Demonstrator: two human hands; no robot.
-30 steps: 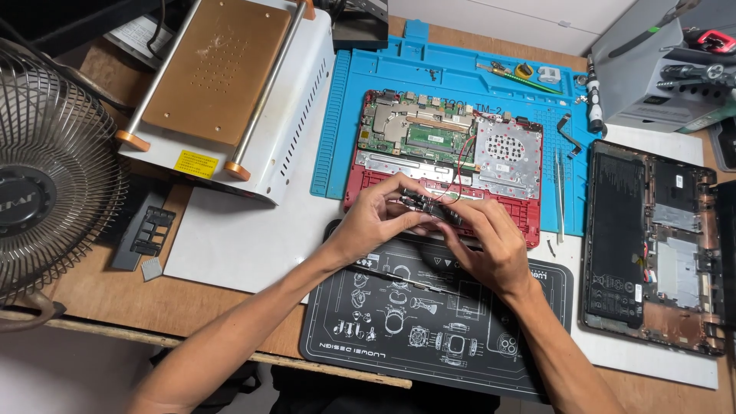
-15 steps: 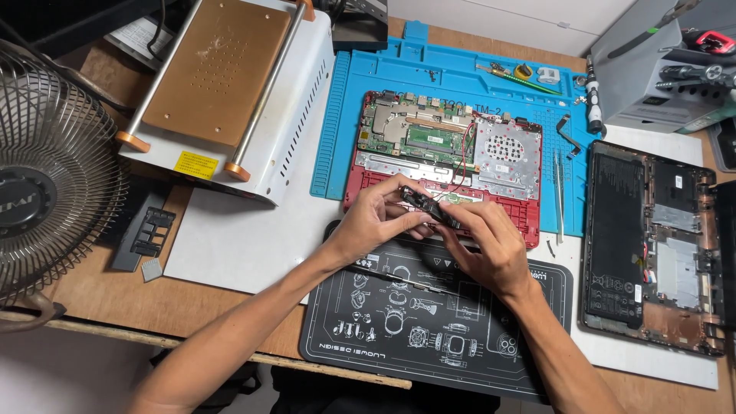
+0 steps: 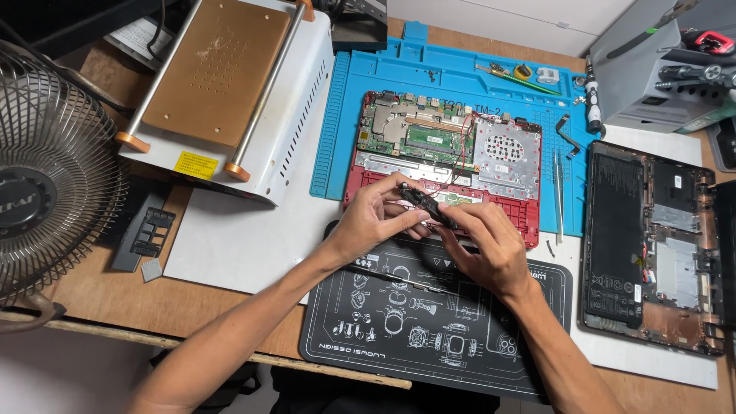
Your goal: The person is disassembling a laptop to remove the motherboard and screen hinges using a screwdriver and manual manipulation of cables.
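Two bare hands meet over the middle of a wooden counter [image 3: 92,299] crowded with repair gear. Largest is a white box-shaped machine [image 3: 291,115] at upper left, with a copper-coloured perforated top plate and orange end caps; a small yellow rectangular label [image 3: 195,165] sits on its sloping front. A round wire-guarded fan [image 3: 54,199] fills the left edge. Beyond the hands lies a bright blue silicone work mat [image 3: 460,77], and on it rests an opened red laptop base [image 3: 445,157] with its green circuit board and silver metal shielding exposed. Nearer the person is a black mat [image 3: 429,337] printed with white line drawings of parts. To the right, a dark laptop bottom cover [image 3: 652,245] lies inside-up on a white sheet, and a grey tool case [image 3: 652,84] stands at upper right. Slim metal tweezers [image 3: 558,192] lie on the blue mat just right of the red base. The left hand [image 3: 376,222] and the right hand [image 3: 487,245] together hold a small, long black component [image 3: 425,205], just above the front edge of the red base; the fingertips of both hands are closed narrowly around it, the left at its near end, the right along its other end. A small grey square pad [image 3: 151,269] lies by the fan.
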